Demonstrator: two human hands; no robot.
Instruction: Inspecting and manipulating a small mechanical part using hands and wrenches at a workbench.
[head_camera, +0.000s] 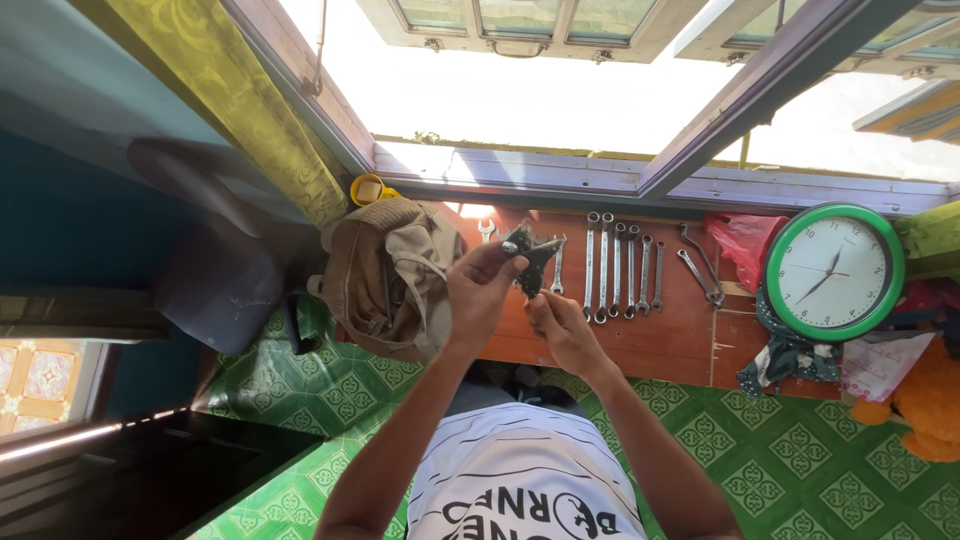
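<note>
Dark metal, a small irregular part (528, 258), is held up between both hands above the near edge of a reddish wooden board (660, 340). The left hand (480, 290) is closed on the part's upper end, fingers curled over it and thumb beneath. The right hand (560, 328) is partly closed just below, fingertips pinched at the part's lower end; whether they grip it or only touch it cannot be told. On the board behind the part lies a row of spanners (622, 265) laid side by side, with two bent wrenches (700, 265) a little further right. A tan cloth bag (385, 275) sits left of the board. A green-rimmed clock (836, 272) lies at the right.
</note>
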